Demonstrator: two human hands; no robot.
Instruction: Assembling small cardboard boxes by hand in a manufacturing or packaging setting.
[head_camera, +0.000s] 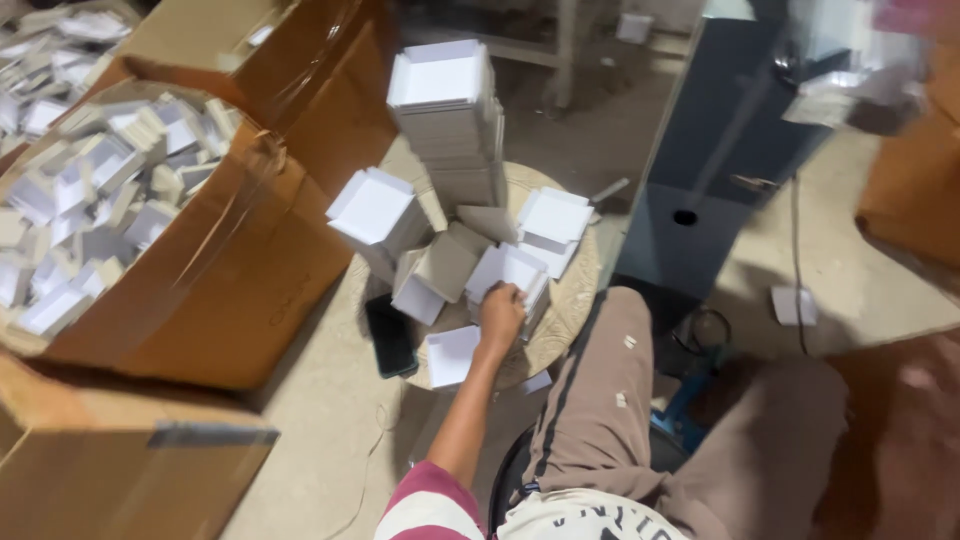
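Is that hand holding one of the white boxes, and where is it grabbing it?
The left hand rests on a white box at its near edge; whether it actually grips it cannot be told. The right hand is out of view.

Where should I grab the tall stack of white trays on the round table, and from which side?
Grip the tall stack low, around its grey side walls, one hand on each flank. It stands upright at the back of the round table, with smaller piles crowding its front, so coming in from the sides above them looks safest. The left hand rests on a front pile.
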